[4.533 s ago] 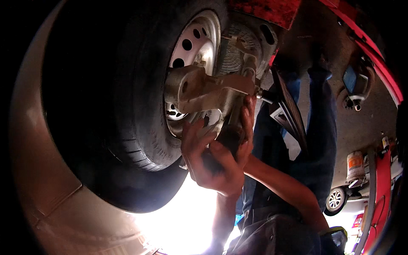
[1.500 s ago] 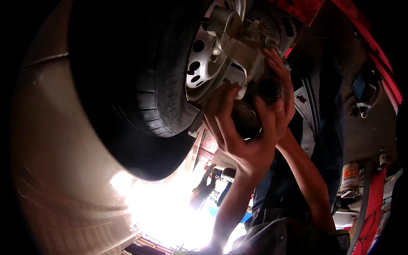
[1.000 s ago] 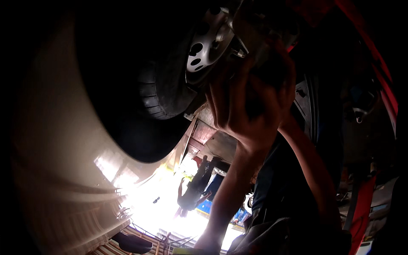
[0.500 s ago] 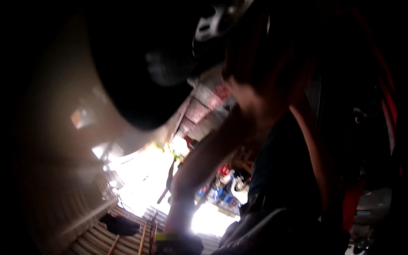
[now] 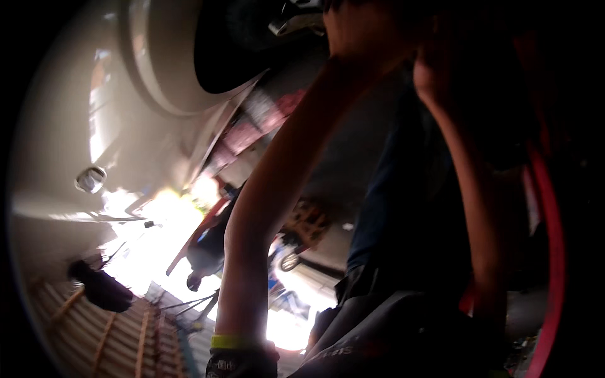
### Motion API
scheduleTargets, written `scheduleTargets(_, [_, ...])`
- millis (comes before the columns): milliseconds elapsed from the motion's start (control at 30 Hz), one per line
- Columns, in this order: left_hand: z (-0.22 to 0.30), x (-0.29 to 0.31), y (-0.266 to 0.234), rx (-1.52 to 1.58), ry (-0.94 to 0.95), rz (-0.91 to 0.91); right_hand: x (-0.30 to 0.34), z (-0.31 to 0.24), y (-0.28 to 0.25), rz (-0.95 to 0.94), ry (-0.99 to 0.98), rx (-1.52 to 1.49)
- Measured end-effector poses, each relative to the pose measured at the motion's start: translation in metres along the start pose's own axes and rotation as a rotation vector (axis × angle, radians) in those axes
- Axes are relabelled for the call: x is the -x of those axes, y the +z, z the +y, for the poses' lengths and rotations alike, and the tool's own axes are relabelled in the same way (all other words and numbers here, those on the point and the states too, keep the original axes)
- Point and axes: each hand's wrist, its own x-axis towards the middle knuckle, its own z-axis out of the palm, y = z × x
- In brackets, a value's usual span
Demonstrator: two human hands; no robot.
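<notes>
Both my bare arms reach up to the top of the view, into deep shadow. My left hand (image 5: 368, 31) is beside a dull metal part (image 5: 301, 24) in the dark wheel arch (image 5: 217, 60) of a light-coloured car (image 5: 167, 135). Its fingers are lost in the dark, so I cannot see whether it grips anything. Close to its right, my right hand (image 5: 435, 72) is bent at the wrist. The fingers of that hand, and anything in them, are hidden in shadow too.
A red curved band (image 5: 553, 252) runs down the right side. Past my left arm, another person (image 5: 208, 252) appears against glaring daylight. A pinkish block wall (image 5: 242, 135) and corrugated roofing (image 5: 120, 334) lie behind. A blue-trousered leg (image 5: 375, 208) extends between my arms.
The whole view has shifted, bringing more of the car body into sight at left. My hands and the metal part now appear higher in the picture. My left forearm shows straighter and longer.
</notes>
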Motion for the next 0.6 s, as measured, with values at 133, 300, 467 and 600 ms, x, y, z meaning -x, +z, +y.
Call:
scheduleTargets(133, [-0.007, 0.024, -0.003, -0.2, -0.144, 0.086, -0.004, -0.022, -0.004, -0.072, 0.139, -0.31])
scheduleTargets(300, [0.028, 0.054, 0.01, -0.146, -0.515, 0.201, -0.024, -0.034, -0.026, -0.216, 0.076, -0.307])
scheduleTargets(467, [0.047, 0.107, -0.009, -0.133, -0.729, 0.111, -0.017, -0.003, -0.006, -0.428, 0.116, -0.346])
scheduleTargets(600, [0.08, 0.174, -0.01, 0.073, -0.835, 0.097, -0.026, 0.019, -0.018, -0.391, 0.121, -0.269])
